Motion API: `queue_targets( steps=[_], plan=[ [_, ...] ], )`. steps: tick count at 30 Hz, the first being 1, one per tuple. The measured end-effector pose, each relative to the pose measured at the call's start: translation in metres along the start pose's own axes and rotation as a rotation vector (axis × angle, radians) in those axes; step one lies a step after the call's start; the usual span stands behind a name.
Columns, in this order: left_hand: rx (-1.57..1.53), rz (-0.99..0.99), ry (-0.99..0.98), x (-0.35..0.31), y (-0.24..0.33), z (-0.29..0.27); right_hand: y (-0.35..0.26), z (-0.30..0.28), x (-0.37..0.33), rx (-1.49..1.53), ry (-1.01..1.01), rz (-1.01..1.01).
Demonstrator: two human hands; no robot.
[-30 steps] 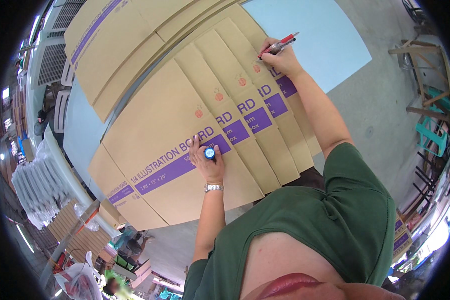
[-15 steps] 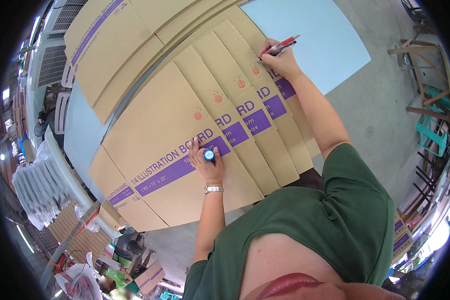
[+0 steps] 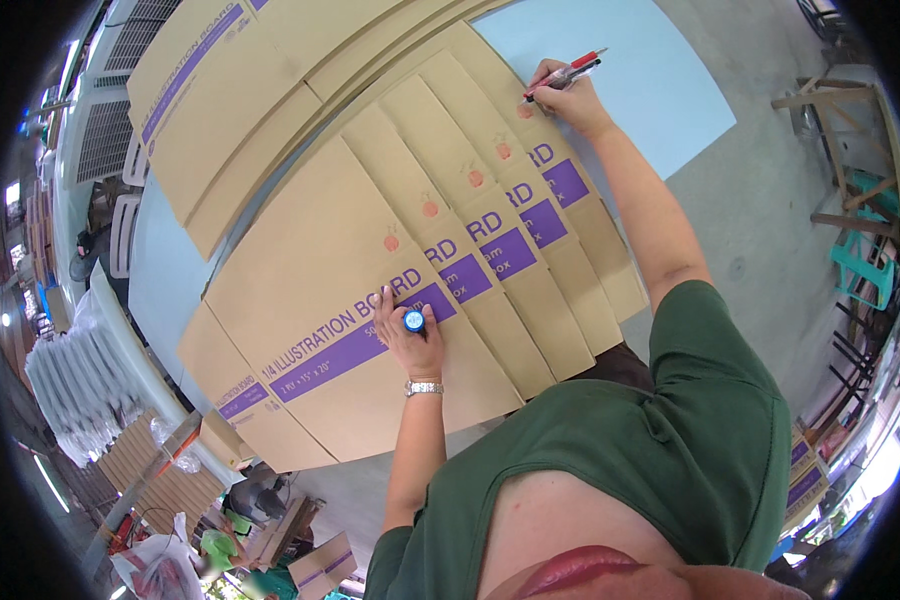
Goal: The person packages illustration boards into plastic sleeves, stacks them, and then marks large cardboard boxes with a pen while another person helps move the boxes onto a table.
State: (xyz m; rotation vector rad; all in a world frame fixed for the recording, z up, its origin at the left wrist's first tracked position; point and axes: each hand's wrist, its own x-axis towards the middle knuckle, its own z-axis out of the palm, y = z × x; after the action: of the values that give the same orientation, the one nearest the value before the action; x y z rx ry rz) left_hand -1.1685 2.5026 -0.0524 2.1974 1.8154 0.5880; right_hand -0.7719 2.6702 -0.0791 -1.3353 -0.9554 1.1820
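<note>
Pens (image 3: 583, 66): two of them, one red and one dark, both in the right hand (image 3: 576, 102), back ends poking out up and right past the knuckles.
Right grip: fingers and thumb pinched closed round both pens. Can't tell if a tip is actually touching the cardboard.
Red marks (image 3: 391, 243): small round prints in a row, the farthest right below the right fingertips, the rest trailing down and left of that grip.
Cartons (image 3: 310, 270): brown, flattened, purple bands, fanned out like playing cards, mostly left of and below the right grip.
Left hand (image 3: 416, 352): resting on the top carton, well apart from the pens, fingers partly curled, with a blue-topped thing (image 3: 414, 321) standing between thumb and fingers. Its lower part is hidden.
Watch (image 3: 424, 388): silver, on the wrist just below the left grip.
Other pile (image 3: 240, 110): more flat cartons, up and left of both grips.
Table (image 3: 660, 90): pale blue top, showing just right of the pens.
Stool (image 3: 863, 272): teal plastic, way off to the right of both grips, near a wooden frame (image 3: 842, 100).
</note>
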Motion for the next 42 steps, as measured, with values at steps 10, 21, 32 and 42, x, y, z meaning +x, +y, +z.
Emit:
queue_targets(
  steps=[10,21,32,42],
  plan=[
    [-0.026,0.004,0.009,0.001,0.004,0.0,-0.006,0.007,-0.001,0.008,-0.022,0.011],
    [-0.031,0.004,0.004,0.002,0.005,-0.002,-0.023,0.011,-0.006,0.029,0.022,0.012],
    [-0.042,-0.01,0.002,0.002,0.005,-0.003,-0.012,0.01,-0.002,-0.04,0.076,-0.007],
    [-0.039,-0.009,0.013,0.002,0.005,-0.002,0.004,-0.002,-0.002,-0.095,0.107,0.051]
  ],
)
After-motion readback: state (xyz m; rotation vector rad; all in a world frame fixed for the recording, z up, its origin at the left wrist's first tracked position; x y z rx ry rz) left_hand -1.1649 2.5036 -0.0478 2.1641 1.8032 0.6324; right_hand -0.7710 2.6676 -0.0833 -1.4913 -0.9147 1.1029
